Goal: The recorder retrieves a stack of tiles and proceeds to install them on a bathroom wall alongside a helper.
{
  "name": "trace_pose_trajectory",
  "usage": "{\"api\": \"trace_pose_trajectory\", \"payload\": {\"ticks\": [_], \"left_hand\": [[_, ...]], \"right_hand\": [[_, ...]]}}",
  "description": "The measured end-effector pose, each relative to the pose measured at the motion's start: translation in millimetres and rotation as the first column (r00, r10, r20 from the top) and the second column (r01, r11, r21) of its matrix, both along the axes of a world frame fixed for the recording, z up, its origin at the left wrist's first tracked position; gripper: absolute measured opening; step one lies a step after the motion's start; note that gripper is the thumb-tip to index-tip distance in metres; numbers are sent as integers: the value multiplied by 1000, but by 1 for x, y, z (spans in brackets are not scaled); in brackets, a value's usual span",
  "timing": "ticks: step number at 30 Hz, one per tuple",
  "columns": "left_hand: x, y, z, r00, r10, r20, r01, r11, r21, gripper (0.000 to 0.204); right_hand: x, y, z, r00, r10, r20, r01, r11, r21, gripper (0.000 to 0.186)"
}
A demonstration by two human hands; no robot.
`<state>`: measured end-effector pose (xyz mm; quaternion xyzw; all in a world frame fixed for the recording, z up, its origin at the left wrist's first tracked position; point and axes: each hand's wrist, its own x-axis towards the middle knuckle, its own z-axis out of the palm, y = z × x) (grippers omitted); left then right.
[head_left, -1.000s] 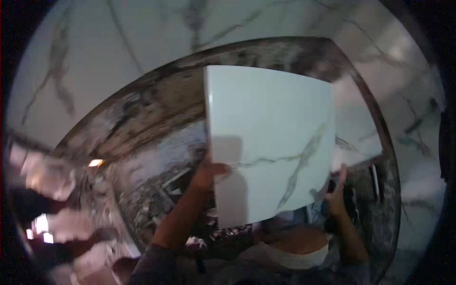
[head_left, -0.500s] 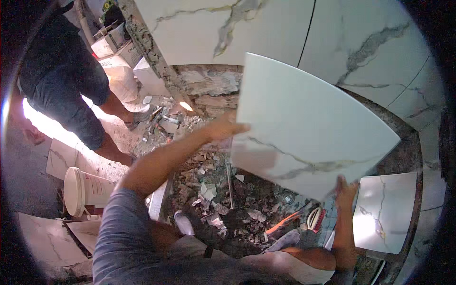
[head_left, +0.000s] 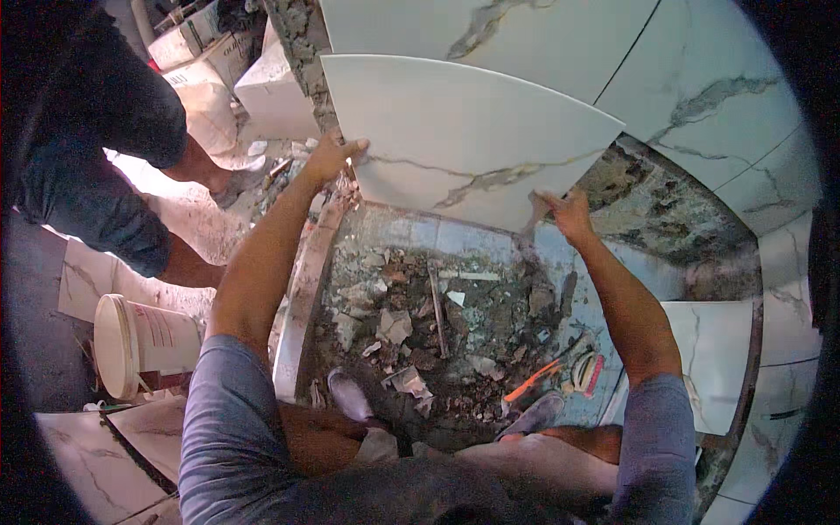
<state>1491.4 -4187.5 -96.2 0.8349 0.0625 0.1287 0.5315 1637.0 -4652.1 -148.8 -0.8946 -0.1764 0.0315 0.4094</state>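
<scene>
A large white tile [head_left: 455,122] with grey and gold veining is held out in front of me in both hands. Gripping its left edge is my left hand [head_left: 331,159], thumb on the face and fingers hidden behind. My right hand [head_left: 567,213] is closed on its lower right corner. The tile's top edge overlaps the marble-look wall tiles [head_left: 560,39] in this view. To the right of the tile, bare rough wall [head_left: 665,201] shows. I cannot tell whether the tile touches the wall.
Broken rubble [head_left: 411,324] covers the floor around my shoes. An orange-handled tool [head_left: 532,381] and a brush [head_left: 588,374] lie by my right foot. Another veined tile [head_left: 713,350] is at right. A white bucket [head_left: 149,341] lies left, below a co-worker's legs [head_left: 96,201].
The tile has moved left and farther away, with both hands still on it. My arms are stretched farther forward. More of the rough wall on the right is uncovered.
</scene>
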Motion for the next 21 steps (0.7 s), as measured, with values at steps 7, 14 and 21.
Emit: {"api": "trace_pose_trajectory", "payload": {"ticks": [7, 14, 21], "left_hand": [[-35, 9, -23, 998, 32, -60, -1, 888, 460, 35], [-153, -39, -36, 960, -223, 167, 142, 907, 396, 29], [-164, -35, -59, 898, -377, 227, 246, 858, 450, 35]], "right_hand": [[-60, -12, 10, 972, 103, 212, -20, 931, -364, 29], [-150, -65, -12, 956, 268, 118, -292, 835, 466, 31], [-150, -81, -14, 875, 346, 337, -403, 908, 115, 28]]}}
